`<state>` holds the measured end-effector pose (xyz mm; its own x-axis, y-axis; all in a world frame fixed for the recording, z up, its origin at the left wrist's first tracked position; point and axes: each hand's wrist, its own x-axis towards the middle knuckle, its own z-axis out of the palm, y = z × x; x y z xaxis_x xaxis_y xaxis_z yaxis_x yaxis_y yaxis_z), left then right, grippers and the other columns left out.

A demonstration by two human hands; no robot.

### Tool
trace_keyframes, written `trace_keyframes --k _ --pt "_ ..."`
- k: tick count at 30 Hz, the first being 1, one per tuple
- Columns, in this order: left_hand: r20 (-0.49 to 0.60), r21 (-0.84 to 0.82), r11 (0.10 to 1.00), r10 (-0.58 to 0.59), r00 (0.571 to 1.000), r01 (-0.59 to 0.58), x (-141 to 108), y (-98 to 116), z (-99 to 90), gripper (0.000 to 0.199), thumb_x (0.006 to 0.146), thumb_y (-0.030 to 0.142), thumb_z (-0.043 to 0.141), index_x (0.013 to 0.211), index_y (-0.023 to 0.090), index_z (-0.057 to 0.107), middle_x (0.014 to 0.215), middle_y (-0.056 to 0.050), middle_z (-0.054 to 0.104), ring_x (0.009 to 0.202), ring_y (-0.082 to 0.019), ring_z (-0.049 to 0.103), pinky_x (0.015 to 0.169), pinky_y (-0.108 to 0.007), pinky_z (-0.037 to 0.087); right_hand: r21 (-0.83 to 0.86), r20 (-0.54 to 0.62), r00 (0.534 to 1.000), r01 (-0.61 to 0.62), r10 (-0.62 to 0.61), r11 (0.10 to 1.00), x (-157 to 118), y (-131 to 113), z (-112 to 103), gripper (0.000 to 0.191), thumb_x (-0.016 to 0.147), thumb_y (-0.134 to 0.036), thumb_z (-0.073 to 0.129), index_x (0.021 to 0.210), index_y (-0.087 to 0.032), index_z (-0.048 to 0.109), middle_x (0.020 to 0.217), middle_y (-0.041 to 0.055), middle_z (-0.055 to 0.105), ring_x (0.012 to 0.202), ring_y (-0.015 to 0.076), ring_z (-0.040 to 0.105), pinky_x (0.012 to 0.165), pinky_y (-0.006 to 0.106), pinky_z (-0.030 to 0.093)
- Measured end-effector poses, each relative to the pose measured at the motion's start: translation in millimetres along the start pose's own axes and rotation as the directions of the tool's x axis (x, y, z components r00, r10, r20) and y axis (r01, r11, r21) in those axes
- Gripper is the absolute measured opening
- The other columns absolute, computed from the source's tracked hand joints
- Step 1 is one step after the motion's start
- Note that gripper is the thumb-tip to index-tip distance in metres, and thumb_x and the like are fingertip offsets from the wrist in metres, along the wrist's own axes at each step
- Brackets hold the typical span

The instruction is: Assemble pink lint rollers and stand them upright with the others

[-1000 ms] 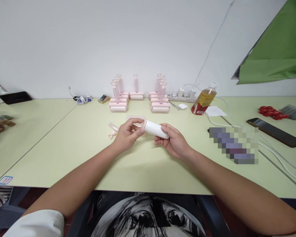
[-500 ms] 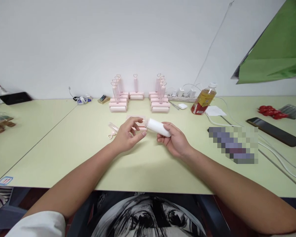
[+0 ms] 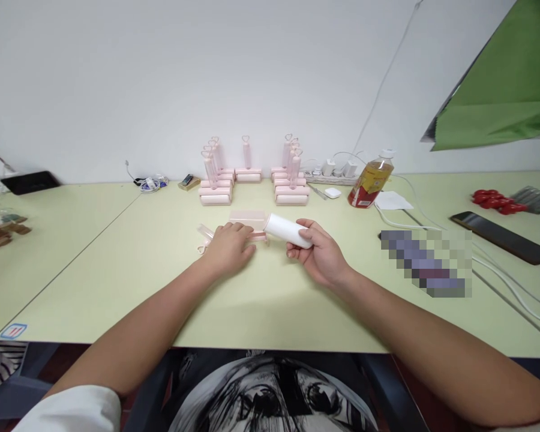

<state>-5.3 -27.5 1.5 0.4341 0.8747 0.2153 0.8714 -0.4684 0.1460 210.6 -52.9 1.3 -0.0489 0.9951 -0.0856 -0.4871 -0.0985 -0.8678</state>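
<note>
A white lint roller refill (image 3: 288, 231) is in my right hand (image 3: 323, 255), tilted above the table, with thumb and fingers closed round its right end. My left hand (image 3: 228, 251) is lower, its fingers curled over a pink lint roller frame (image 3: 258, 236) on the table; part of the frame is hidden by the hand. Behind it lies a pale pink cover (image 3: 247, 218). A clear handle with a heart-shaped loop (image 3: 202, 248) lies left of my left hand, partly covered by it.
Pink lint rollers with upright handles stand in a left group (image 3: 216, 192), a right group (image 3: 292, 193) and singly (image 3: 248, 174) at the back. A drink bottle (image 3: 371, 183), power strip (image 3: 333, 179), cables and black phone (image 3: 504, 237) are on the right.
My left hand has left the end of the refill and moved down and left onto the pink frame. My right hand keeps the refill in nearly the same place.
</note>
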Motion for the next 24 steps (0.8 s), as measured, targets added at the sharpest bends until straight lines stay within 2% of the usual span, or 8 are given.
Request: trace_keyframes --k 3,8,12,14,16,19,21,24 --pt "0.082 0.032 0.997 -0.071 0.994 0.069 -2.7 1.7 -4.4 0.027 0.088 0.034 0.048 0.103 0.019 0.065 0.098 -0.010 0.069 0.090 -0.030 0.063 0.073 -0.039 0.044 -0.017 0.017 1.000 0.006 -0.006 1.000 -0.4 0.4 0.6 0.046 0.066 -0.027 0.073 0.104 -0.022 0.047 0.073 -0.0014 0.061 0.058 0.0149 0.059 0.049 0.026 0.048" --pt "0.313 -0.104 0.980 -0.128 0.941 0.168 -6.5 -1.3 -6.5 0.028 0.085 0.038 0.052 0.106 0.024 0.064 0.091 -0.006 0.071 0.076 -0.025 0.064 0.058 -0.032 0.038 -0.017 0.044 0.999 0.008 -0.008 1.000 -0.8 0.9 1.6 0.047 0.068 -0.033 0.078 0.102 -0.023 0.048 0.068 -0.0047 0.057 0.053 0.0117 0.052 0.043 0.023 0.043" --pt "0.339 -0.270 0.923 -0.174 0.924 0.273 -5.7 -2.7 -6.0 0.019 0.087 0.038 0.048 0.092 0.022 0.058 0.080 -0.005 0.068 0.065 -0.022 0.062 0.056 -0.030 0.038 -0.029 0.025 1.000 -0.013 0.014 1.000 0.2 1.9 1.6 0.042 0.070 -0.039 0.078 0.096 -0.022 0.049 0.067 -0.0050 0.056 0.053 0.0101 0.051 0.042 0.022 0.043" --pt "0.332 -0.440 0.819 -0.233 0.914 0.368 -3.9 -0.6 -6.3 0.019 0.088 0.037 0.047 0.096 0.022 0.053 0.072 -0.002 0.063 0.058 -0.019 0.060 0.053 -0.028 0.039 -0.039 0.017 1.000 -0.022 0.022 0.999 1.2 3.2 1.0 0.042 0.072 -0.042 0.078 0.093 -0.022 0.048 0.066 -0.0053 0.056 0.052 0.0100 0.051 0.042 0.022 0.043" --pt "0.329 -0.642 0.643 -0.260 0.908 0.417 -2.2 4.1 -7.1 0.023 0.086 0.033 0.048 0.106 0.023 0.048 0.068 0.002 0.059 0.054 -0.017 0.057 0.049 -0.026 0.040 -0.058 0.020 0.999 -0.026 0.027 0.998 2.0 5.1 0.0 0.042 0.073 -0.045 0.078 0.092 -0.022 0.048 0.064 -0.0055 0.055 0.052 0.0102 0.052 0.042 0.022 0.044" --pt "0.269 -0.841 0.415 -0.237 0.934 0.347 -1.4 14.2 -8.2 0.030 0.087 0.034 0.048 0.115 0.025 0.044 0.069 0.004 0.055 0.050 -0.013 0.052 0.046 -0.023 0.039 -0.098 0.051 0.998 -0.030 0.035 0.995 2.1 8.6 -1.1 0.045 0.073 -0.048 0.079 0.094 -0.022 0.049 0.063 -0.0059 0.056 0.051 0.0100 0.053 0.043 0.022 0.046" --pt "0.217 -0.893 0.349 -0.215 0.952 0.283 -2.0 20.7 -8.0 0.030 0.091 0.043 0.044 0.114 0.024 0.045 0.070 0.004 0.053 0.050 -0.013 0.050 0.045 -0.023 0.039 -0.128 0.081 0.996 -0.029 0.040 0.991 1.3 10.9 -1.0 0.047 0.072 -0.049 0.079 0.096 -0.022 0.050 0.062 -0.0063 0.056 0.050 0.0096 0.053 0.044 0.022 0.047" --pt "0.160 -0.916 0.332 -0.217 0.963 0.227 -3.4 27.4 -5.1 0.030 0.094 0.047 0.037 0.110 0.023 0.045 0.070 0.003 0.051 0.053 -0.013 0.049 0.046 -0.024 0.041 -0.173 0.119 0.992 -0.018 0.039 0.985 -0.6 13.7 0.1 0.051 0.071 -0.052 0.080 0.099 -0.022 0.051 0.061 -0.0065 0.058 0.048 0.0096 0.054 0.045 0.022 0.049"
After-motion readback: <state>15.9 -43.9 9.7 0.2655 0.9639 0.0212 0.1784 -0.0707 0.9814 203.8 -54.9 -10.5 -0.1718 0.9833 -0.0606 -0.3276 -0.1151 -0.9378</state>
